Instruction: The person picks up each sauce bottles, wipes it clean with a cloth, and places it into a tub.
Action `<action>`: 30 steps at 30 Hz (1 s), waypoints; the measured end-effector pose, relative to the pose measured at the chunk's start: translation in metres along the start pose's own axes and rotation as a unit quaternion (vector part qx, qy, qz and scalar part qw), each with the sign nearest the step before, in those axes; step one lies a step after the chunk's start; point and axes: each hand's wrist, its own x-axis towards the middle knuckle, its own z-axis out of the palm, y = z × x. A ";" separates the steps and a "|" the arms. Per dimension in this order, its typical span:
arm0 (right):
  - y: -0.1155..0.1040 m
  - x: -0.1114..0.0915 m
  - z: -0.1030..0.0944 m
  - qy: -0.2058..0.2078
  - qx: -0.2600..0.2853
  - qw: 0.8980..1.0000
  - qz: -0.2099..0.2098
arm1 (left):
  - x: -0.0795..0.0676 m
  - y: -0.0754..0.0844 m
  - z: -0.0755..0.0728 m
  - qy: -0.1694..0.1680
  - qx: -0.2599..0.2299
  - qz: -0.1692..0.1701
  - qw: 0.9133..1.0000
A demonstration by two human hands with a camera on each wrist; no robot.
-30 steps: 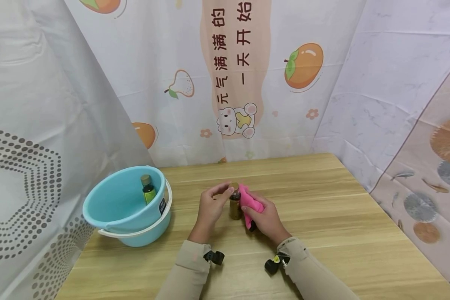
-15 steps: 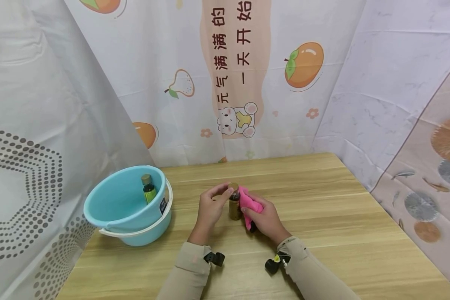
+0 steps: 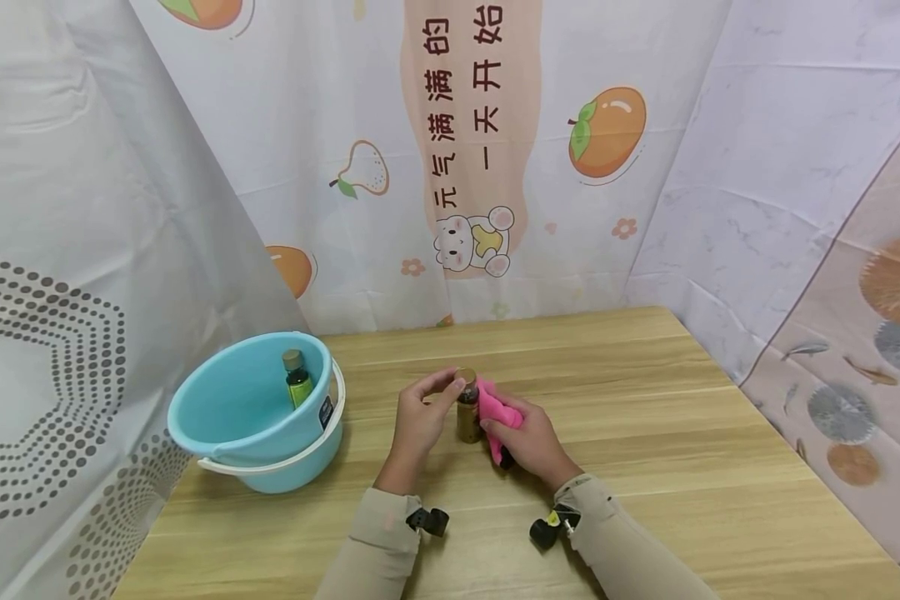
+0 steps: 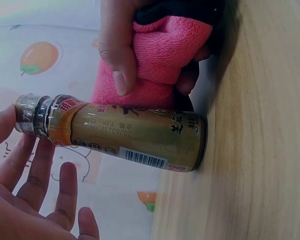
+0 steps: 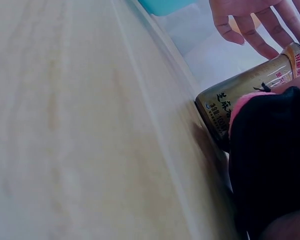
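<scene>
So in the head view there's a gold-labelled bottle [image 3: 468,422] standing upright on the wood-grain table [image 3: 682,433]. The left hand [image 3: 420,417] has the thumb and fingertips pinching its cap [image 3: 466,374], and the right hand [image 3: 537,442] grips a folded pink-and-black cloth [image 3: 499,408] against the bottle's side. Off to the left is a light blue bucket [image 3: 288,471] with a green-labelled bottle [image 3: 297,385] leaning inside.

Left wrist cam: thumb on one side of the cap, fingers opposite, the outer ones spread loose. Barcode [image 4: 143,157] showing, right thumb pressed on the pink fluff.

Right wrist cam: mostly tabletop, plus the cloth's black side hiding most of the right hand, so can't tell its fingers there. 芝麻 is readable on the label.
</scene>
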 end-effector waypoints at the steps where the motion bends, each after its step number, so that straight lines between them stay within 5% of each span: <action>1: 0.006 0.002 0.001 0.001 -0.002 1.000 -0.001 | 0.000 0.000 0.000 -0.001 -0.001 0.000 1.000; 23: 0.007 0.001 0.002 0.011 -0.063 0.998 0.022 | 0.003 0.003 -0.009 -0.031 0.040 0.011 0.999; 30: 0.008 0.003 0.002 0.026 -0.027 0.999 0.000 | 0.009 0.003 -0.007 -0.055 0.013 0.015 0.998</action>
